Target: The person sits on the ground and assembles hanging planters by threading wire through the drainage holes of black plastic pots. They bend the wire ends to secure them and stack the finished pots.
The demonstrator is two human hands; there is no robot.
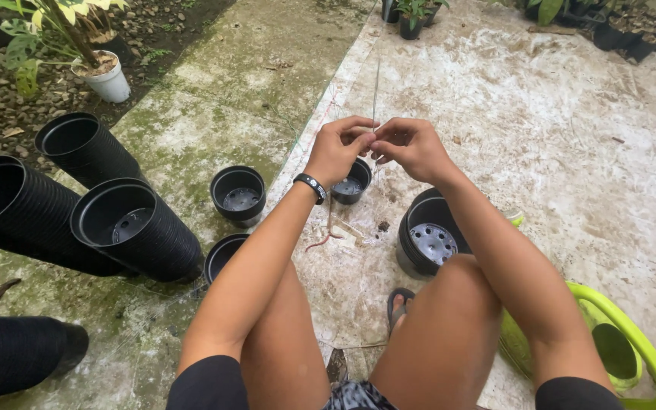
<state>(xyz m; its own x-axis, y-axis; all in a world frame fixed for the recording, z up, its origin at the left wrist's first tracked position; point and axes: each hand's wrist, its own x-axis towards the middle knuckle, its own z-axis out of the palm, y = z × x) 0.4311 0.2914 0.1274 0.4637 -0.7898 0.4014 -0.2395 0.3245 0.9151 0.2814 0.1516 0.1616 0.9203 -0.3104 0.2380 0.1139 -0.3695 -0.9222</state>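
1. On the concrete floor (pixel 540 152) in front of the crouching person, several black plastic pots stand or lie about.
2. A small black pot (pixel 350 182) sits just below the hands, upright, with a wet-looking bottom and nothing else visible in it.
3. A second upright pot (pixel 238 193) stands to its left, empty apart from its drain holes; a third (pixel 222 254) lies nearer the left knee.
4. A short stack of larger pots (pixel 427 235) stands by the right knee, drain holes showing in the top one.
5. Long stacks of black pots (pixel 130 228) lie on their sides at the left.
6. A white pot (pixel 106 80) holding a leafy plant stands at the upper left.
7. A lime-green basket (pixel 632 342) sits at the lower right.
8. The left hand (pixel 339 148) and right hand (pixel 411 144) are raised together, fingertips meeting, both pinching a thin string (pixel 375 91) that runs straight up from them.
9. The left wrist wears a black band (pixel 311 186).
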